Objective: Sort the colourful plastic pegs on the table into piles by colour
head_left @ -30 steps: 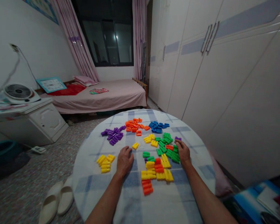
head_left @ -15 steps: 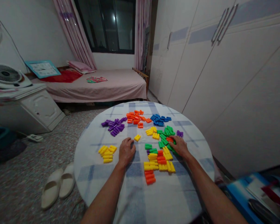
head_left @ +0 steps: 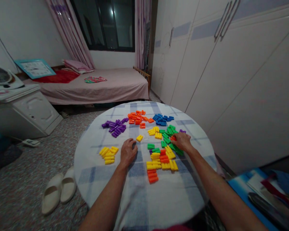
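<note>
My left hand [head_left: 128, 152] rests on the tablecloth with fingers loosely spread and nothing in them. Just beyond its fingertips lies a single yellow plastic piece [head_left: 139, 138]. A group of yellow pieces [head_left: 109, 154] is to its left. My right hand [head_left: 183, 141] reaches over the green pieces [head_left: 170, 131], its thumb and fingers closed on an orange plastic piece [head_left: 173, 138] that they partly cover. Purple pieces [head_left: 182, 131] show just behind that hand. Nearer me lies a mixed cluster of yellow pieces [head_left: 154, 165], orange pieces [head_left: 152, 176] and green pieces [head_left: 151, 146].
Along the far side of the round table [head_left: 98, 192] are piles of purple pieces [head_left: 115, 127], orange pieces [head_left: 136, 117] and blue pieces [head_left: 162, 119]. A blue box [head_left: 240, 189] with items on it stands at the right. Slippers [head_left: 52, 194] lie on the floor at left.
My right hand has moved over the orange piece among the green ones and closed on it. My left hand keeps its place by the single yellow piece. The whole view has shifted slightly.
</note>
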Demonstrator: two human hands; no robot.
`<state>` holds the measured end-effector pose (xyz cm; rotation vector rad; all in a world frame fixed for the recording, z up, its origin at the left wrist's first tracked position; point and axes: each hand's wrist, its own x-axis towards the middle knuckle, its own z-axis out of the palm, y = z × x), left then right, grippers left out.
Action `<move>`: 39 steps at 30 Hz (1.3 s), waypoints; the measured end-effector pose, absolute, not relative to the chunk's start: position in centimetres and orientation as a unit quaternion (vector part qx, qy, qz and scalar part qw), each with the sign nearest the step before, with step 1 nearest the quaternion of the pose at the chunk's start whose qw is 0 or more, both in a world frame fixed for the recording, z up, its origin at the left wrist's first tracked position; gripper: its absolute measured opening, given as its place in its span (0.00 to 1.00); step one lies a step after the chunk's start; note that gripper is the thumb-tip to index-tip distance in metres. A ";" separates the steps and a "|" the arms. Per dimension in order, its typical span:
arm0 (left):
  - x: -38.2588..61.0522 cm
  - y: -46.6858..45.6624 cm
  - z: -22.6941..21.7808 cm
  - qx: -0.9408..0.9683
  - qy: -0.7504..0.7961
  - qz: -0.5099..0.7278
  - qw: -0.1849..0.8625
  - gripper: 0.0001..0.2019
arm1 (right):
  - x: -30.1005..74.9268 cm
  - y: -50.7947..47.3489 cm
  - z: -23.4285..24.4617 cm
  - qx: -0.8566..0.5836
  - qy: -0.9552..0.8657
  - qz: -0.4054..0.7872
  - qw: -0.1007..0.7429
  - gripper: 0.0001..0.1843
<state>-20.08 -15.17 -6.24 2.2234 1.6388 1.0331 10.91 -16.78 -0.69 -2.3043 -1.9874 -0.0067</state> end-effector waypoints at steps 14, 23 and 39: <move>-20.2 -15.2 -6.0 0.752 0.553 0.346 0.093 0.13 | 7.9 -22.1 2.5 -0.602 -0.739 0.109 0.283 0.11; -20.2 -15.3 -5.7 0.752 0.551 0.348 0.099 0.13 | 3.9 -24.7 0.1 -0.609 -0.767 0.147 0.139 0.24; -20.3 -15.3 -5.6 0.752 0.561 0.332 0.097 0.13 | 3.1 -24.5 0.9 -0.647 -0.758 0.039 0.081 0.14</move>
